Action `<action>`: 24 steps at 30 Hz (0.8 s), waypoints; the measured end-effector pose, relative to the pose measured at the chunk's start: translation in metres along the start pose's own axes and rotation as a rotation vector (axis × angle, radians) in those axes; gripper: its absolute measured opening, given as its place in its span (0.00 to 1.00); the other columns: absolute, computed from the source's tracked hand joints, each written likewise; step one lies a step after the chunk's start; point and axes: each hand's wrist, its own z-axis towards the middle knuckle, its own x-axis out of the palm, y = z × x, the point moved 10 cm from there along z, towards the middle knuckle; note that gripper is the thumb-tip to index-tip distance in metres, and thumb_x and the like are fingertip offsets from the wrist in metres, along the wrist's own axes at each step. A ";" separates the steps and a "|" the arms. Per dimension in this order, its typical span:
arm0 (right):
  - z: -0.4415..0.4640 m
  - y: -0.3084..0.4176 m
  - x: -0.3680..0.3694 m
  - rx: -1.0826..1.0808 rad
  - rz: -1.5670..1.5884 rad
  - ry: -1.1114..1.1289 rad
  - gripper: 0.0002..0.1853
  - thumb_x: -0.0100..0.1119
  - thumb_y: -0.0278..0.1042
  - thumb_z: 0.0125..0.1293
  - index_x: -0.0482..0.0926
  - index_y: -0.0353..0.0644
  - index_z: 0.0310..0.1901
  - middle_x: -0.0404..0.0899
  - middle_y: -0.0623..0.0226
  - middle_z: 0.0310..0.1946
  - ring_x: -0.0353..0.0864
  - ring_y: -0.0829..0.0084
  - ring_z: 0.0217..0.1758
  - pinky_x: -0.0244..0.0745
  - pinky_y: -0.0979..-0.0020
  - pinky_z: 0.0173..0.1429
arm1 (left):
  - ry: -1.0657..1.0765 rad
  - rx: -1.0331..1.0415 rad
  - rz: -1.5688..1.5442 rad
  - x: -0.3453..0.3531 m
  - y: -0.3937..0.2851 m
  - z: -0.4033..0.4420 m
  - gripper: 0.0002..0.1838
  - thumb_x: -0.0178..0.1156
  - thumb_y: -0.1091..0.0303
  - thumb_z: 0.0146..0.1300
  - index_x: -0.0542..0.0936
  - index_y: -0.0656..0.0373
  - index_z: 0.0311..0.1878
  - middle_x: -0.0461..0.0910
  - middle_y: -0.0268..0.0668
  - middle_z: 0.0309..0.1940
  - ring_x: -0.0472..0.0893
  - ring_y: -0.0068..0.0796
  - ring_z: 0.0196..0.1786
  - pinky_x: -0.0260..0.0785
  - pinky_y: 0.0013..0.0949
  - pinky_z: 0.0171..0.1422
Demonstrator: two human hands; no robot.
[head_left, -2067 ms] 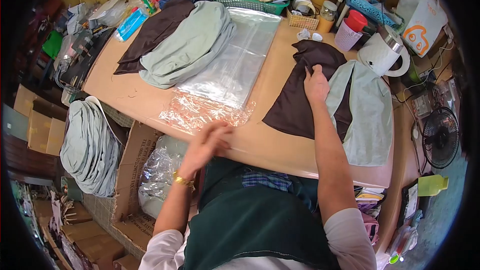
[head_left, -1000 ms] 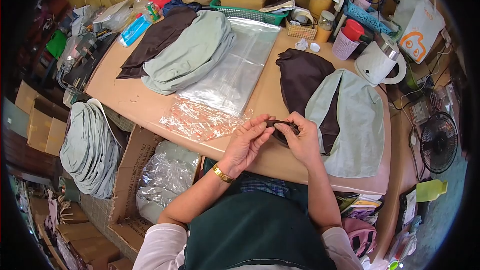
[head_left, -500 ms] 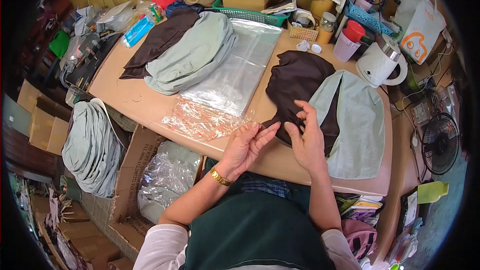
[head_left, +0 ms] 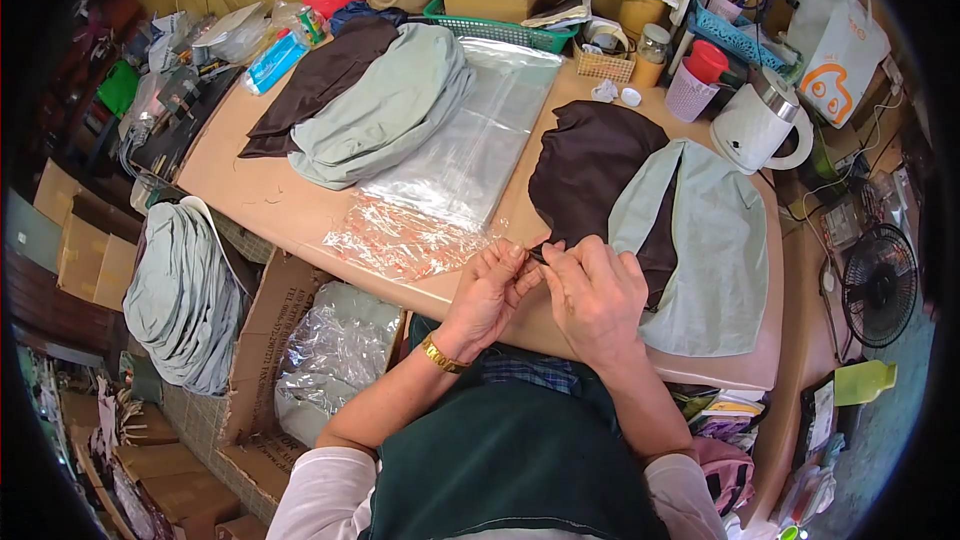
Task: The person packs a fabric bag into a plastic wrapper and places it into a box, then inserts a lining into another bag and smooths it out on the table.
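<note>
Over the table's front edge my left hand (head_left: 492,278), with a gold watch (head_left: 442,353) on its wrist, pinches a small dark bit that looks like a corner of the dark brown cloth (head_left: 590,165). My right hand (head_left: 600,295) is closed beside it, fingertips meeting the left ones at the same dark bit. Curled fingers hide most of what is pinched. The brown cloth spreads away from the hands on the table. A pale grey-green cloth (head_left: 715,260) overlaps its right side. Left of the hands lie clear plastic bags (head_left: 450,165), with an orange-printed part nearest me.
Another brown and grey-green cloth pile (head_left: 385,105) lies on the table's left. An electric kettle (head_left: 755,130), pink cup (head_left: 690,95) and jar (head_left: 653,50) stand at the back right. Below left are a carton (head_left: 250,370) and stacked grey-green cloths (head_left: 185,300). A fan (head_left: 880,285) stands right.
My right hand has moved left and down, closing from spread fingers to a pinch against the left fingertips. The left fingers have curled in. The near edge of the brown cloth has shifted slightly.
</note>
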 end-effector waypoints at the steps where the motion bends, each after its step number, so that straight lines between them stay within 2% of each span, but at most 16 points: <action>1: 0.001 0.001 0.000 -0.005 -0.009 -0.002 0.08 0.63 0.27 0.54 0.83 0.41 0.37 0.70 0.71 0.27 0.73 0.74 0.27 0.61 0.70 0.31 | 0.007 0.007 0.027 0.004 -0.001 -0.001 0.04 0.55 0.72 0.71 0.74 0.60 0.40 0.77 0.33 0.41 0.79 0.25 0.49 0.77 0.33 0.57; 6: -0.004 -0.003 0.009 0.031 -0.019 0.024 0.07 0.64 0.26 0.53 0.82 0.42 0.35 0.71 0.70 0.29 0.73 0.71 0.27 0.63 0.69 0.30 | 0.110 -0.043 0.048 0.001 0.010 -0.009 0.05 0.54 0.69 0.73 0.74 0.60 0.39 0.78 0.34 0.42 0.79 0.24 0.49 0.77 0.32 0.56; 7: -0.008 -0.010 0.013 0.089 0.123 0.025 0.08 0.66 0.26 0.52 0.82 0.42 0.35 0.71 0.69 0.30 0.74 0.69 0.27 0.65 0.68 0.30 | 0.107 -0.075 0.097 0.006 0.012 -0.015 0.06 0.53 0.69 0.73 0.75 0.60 0.39 0.78 0.34 0.42 0.79 0.23 0.48 0.77 0.32 0.56; 9: -0.014 -0.030 0.012 0.220 0.312 -0.013 0.10 0.69 0.27 0.49 0.81 0.44 0.35 0.72 0.66 0.32 0.77 0.63 0.29 0.72 0.65 0.35 | -0.173 -0.006 0.237 -0.008 -0.015 -0.030 0.06 0.53 0.68 0.73 0.76 0.58 0.42 0.79 0.35 0.39 0.79 0.25 0.46 0.74 0.27 0.53; 10: -0.020 -0.046 0.007 0.307 0.298 -0.025 0.14 0.70 0.28 0.51 0.80 0.45 0.41 0.72 0.65 0.34 0.80 0.62 0.33 0.75 0.64 0.38 | -0.230 0.021 0.406 -0.010 -0.049 -0.032 0.07 0.54 0.66 0.72 0.77 0.58 0.46 0.79 0.33 0.38 0.78 0.23 0.46 0.74 0.28 0.53; 11: -0.029 -0.067 0.001 0.390 0.255 -0.017 0.17 0.71 0.28 0.51 0.79 0.45 0.44 0.72 0.64 0.35 0.80 0.60 0.34 0.76 0.62 0.39 | -0.421 0.277 0.365 -0.076 -0.091 -0.040 0.10 0.54 0.64 0.72 0.78 0.60 0.47 0.79 0.32 0.37 0.78 0.21 0.42 0.74 0.29 0.50; 12: -0.040 -0.092 -0.008 0.470 0.215 -0.011 0.21 0.71 0.28 0.52 0.77 0.45 0.48 0.73 0.62 0.36 0.81 0.59 0.36 0.76 0.61 0.39 | -0.573 0.472 0.479 -0.104 -0.145 -0.050 0.10 0.55 0.63 0.71 0.79 0.59 0.42 0.79 0.32 0.36 0.77 0.21 0.39 0.72 0.27 0.48; 13: -0.055 -0.122 -0.009 0.523 0.176 0.064 0.23 0.70 0.30 0.53 0.76 0.45 0.52 0.73 0.60 0.36 0.81 0.58 0.36 0.76 0.61 0.40 | -0.601 0.635 0.833 -0.106 -0.186 -0.066 0.11 0.57 0.63 0.70 0.77 0.62 0.44 0.78 0.36 0.40 0.76 0.25 0.44 0.70 0.31 0.53; 15: -0.065 -0.168 -0.018 0.578 0.132 0.124 0.25 0.70 0.32 0.55 0.74 0.45 0.55 0.74 0.58 0.35 0.81 0.57 0.37 0.76 0.60 0.40 | -0.946 0.970 1.601 -0.106 -0.256 -0.110 0.16 0.61 0.63 0.68 0.74 0.68 0.48 0.76 0.44 0.49 0.75 0.34 0.54 0.65 0.38 0.63; 17: -0.080 -0.209 0.012 0.854 0.268 0.495 0.27 0.68 0.37 0.59 0.72 0.46 0.60 0.78 0.52 0.36 0.81 0.55 0.42 0.76 0.59 0.45 | -1.027 1.173 2.018 -0.053 -0.249 -0.113 0.29 0.67 0.65 0.62 0.67 0.70 0.60 0.66 0.54 0.64 0.65 0.47 0.69 0.54 0.45 0.74; 19: -0.059 -0.220 0.034 0.788 0.224 0.507 0.27 0.67 0.40 0.60 0.72 0.48 0.61 0.80 0.51 0.36 0.82 0.54 0.43 0.76 0.58 0.46 | -0.555 0.874 1.738 -0.068 -0.203 -0.065 0.30 0.65 0.67 0.63 0.64 0.69 0.64 0.68 0.50 0.63 0.68 0.45 0.66 0.59 0.46 0.70; 20: -0.049 -0.225 0.051 0.714 0.180 0.520 0.28 0.65 0.43 0.61 0.71 0.49 0.62 0.82 0.50 0.36 0.82 0.53 0.45 0.75 0.57 0.47 | -0.341 0.748 1.669 -0.060 -0.157 -0.041 0.33 0.63 0.68 0.63 0.60 0.65 0.67 0.69 0.49 0.61 0.72 0.43 0.59 0.64 0.44 0.63; 21: -0.048 -0.235 0.078 0.637 0.137 0.525 0.25 0.66 0.45 0.60 0.75 0.47 0.58 0.82 0.50 0.37 0.82 0.51 0.45 0.75 0.56 0.47 | -0.155 0.599 1.579 -0.052 -0.110 -0.019 0.36 0.62 0.68 0.63 0.56 0.62 0.71 0.70 0.47 0.59 0.76 0.40 0.53 0.69 0.43 0.56; 22: -0.047 -0.242 0.102 0.560 0.093 0.529 0.23 0.67 0.46 0.60 0.78 0.45 0.54 0.83 0.50 0.38 0.82 0.50 0.46 0.75 0.55 0.47 | -0.202 0.255 1.637 -0.041 -0.066 -0.006 0.39 0.66 0.70 0.60 0.56 0.61 0.71 0.74 0.47 0.53 0.79 0.37 0.44 0.71 0.38 0.51; 23: -0.042 -0.248 0.115 0.557 0.094 0.526 0.23 0.67 0.46 0.60 0.78 0.45 0.54 0.83 0.50 0.38 0.82 0.50 0.46 0.75 0.55 0.47 | -0.100 0.417 1.676 -0.013 -0.043 0.000 0.36 0.67 0.72 0.59 0.60 0.61 0.68 0.76 0.46 0.47 0.80 0.36 0.40 0.71 0.37 0.47; 24: -0.036 -0.246 0.127 0.566 0.122 0.577 0.20 0.67 0.45 0.59 0.79 0.42 0.47 0.83 0.53 0.36 0.82 0.52 0.43 0.74 0.56 0.46 | 0.004 0.577 1.708 0.004 -0.029 0.001 0.34 0.68 0.73 0.58 0.64 0.61 0.66 0.78 0.45 0.41 0.80 0.34 0.36 0.72 0.36 0.44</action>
